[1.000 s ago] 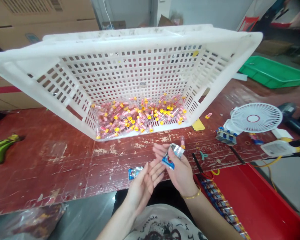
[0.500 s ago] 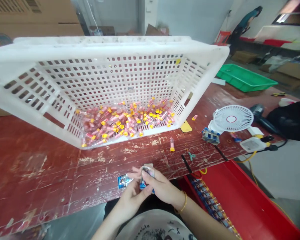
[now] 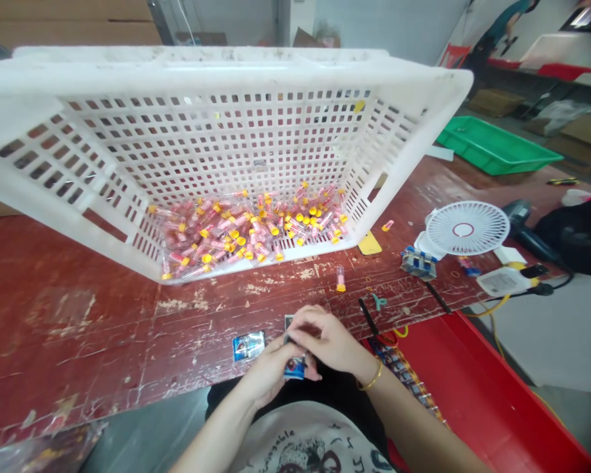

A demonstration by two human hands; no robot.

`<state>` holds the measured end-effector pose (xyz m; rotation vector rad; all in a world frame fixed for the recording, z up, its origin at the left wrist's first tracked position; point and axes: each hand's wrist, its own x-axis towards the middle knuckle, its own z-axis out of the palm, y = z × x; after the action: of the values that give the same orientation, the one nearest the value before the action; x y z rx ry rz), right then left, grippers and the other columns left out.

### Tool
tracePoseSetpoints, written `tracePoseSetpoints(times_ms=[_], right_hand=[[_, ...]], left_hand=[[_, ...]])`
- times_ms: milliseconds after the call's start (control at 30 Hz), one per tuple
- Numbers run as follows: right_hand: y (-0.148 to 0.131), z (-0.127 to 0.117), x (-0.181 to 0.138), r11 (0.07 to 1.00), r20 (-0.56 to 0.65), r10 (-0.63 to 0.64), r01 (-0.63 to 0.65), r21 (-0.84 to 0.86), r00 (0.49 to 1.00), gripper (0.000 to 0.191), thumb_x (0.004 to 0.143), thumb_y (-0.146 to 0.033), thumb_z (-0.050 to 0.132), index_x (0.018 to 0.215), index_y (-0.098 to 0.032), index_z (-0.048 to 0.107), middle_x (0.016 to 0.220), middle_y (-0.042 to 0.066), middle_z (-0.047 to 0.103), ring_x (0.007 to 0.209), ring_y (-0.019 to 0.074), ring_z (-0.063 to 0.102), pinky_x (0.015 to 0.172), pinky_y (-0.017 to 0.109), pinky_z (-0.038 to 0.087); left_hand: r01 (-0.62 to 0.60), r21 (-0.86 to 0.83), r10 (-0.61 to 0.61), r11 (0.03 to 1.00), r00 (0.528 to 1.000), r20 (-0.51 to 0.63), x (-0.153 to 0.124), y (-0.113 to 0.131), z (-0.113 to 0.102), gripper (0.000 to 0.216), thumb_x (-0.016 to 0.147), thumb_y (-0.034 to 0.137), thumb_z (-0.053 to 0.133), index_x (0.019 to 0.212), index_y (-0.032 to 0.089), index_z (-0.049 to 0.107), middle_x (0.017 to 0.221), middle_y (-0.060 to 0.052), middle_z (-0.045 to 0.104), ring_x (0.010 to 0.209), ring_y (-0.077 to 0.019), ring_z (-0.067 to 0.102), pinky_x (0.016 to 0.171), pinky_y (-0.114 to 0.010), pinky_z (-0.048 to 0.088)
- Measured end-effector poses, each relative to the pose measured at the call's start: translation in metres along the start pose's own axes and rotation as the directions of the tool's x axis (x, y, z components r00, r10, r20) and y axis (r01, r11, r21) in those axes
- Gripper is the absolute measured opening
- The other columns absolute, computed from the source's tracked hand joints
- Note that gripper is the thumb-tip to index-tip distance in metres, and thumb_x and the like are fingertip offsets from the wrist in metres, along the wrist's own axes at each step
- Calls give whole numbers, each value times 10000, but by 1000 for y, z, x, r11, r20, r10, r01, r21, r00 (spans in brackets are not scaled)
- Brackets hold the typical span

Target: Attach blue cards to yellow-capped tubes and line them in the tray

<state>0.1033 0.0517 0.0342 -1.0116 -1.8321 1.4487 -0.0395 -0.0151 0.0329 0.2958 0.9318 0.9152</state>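
Just past the table's front edge, my left hand [image 3: 272,369] is closed around a small blue and silver packet [image 3: 294,369]. My right hand [image 3: 328,336] meets it from the right, fingers curled in a pinch at the packet's upper end; the pinched spot is hidden by the fingers. A similar blue and silver packet [image 3: 249,345] lies flat on the table, left of my hands. The edge of a pale flat piece [image 3: 288,321] shows behind my right fingers, too covered to name.
A white crate [image 3: 217,75] tipped toward me holds many small clear tubes [image 3: 236,233] with yellow caps. One loose tube [image 3: 341,279] stands nearby. To the right are a white fan [image 3: 467,228], a bundle of packets [image 3: 418,263], a green tray [image 3: 497,146] and a red bin [image 3: 502,387].
My right hand has shifted up and over the packet's top, curling its fingers. The packet now sits lower, mostly behind my left hand. The view has moved slightly.
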Motion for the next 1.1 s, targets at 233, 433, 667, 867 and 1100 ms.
tracePoseSetpoints(times_ms=[233, 433, 667, 867, 1100], right_hand=[[96, -54, 34, 762, -609, -82, -344, -549, 789, 386, 761, -411, 619, 1016, -126, 566, 984, 159, 565, 971, 298, 496, 877, 469, 389], [108, -57, 33, 786, -625, -137, -300, -540, 768, 187, 828, -286, 504, 948, -151, 554, 963, 144, 585, 929, 265, 545, 831, 430, 442], [49, -53, 3, 967, -429, 206, -116, 227, 880, 316, 764, -388, 677, 1005, -193, 612, 910, 56, 649, 709, 146, 593, 603, 272, 484], [17, -37, -6, 877, -295, 237, -74, 474, 925, 312, 724, -327, 742, 966, -230, 571, 856, 1, 674, 642, 108, 582, 590, 250, 470], [10, -33, -3, 902, -275, 207, -74, 426, 939, 304, 698, -305, 766, 906, -222, 561, 837, 1, 679, 639, 108, 595, 581, 245, 485]], left_hand=[[88, -357, -111, 930, 993, -44, 10, 0, 1, 258, 808, 149, 544, 1044, 89, 626, 896, -96, 681, 806, -188, 669, 803, -394, 541], [0, -63, -6, 998, 996, -91, 2, -1, -4, 369, 768, 269, 706, 1103, 133, 629, 1143, -178, 666, 945, -290, 675, 652, -364, 581], [21, 41, -16, 999, 992, -124, 7, -5, -9, 341, 699, 335, 773, 945, 115, 685, 993, -164, 721, 877, -276, 691, 605, -328, 578], [-10, -69, 0, 998, 990, -142, 8, -7, -4, 316, 637, 271, 825, 882, 122, 693, 784, -78, 720, 755, -213, 686, 669, -329, 563], [-45, -18, 42, 999, 986, -160, 8, -7, -5, 300, 670, 306, 799, 875, 116, 691, 784, -80, 707, 726, -195, 671, 621, -300, 558]])
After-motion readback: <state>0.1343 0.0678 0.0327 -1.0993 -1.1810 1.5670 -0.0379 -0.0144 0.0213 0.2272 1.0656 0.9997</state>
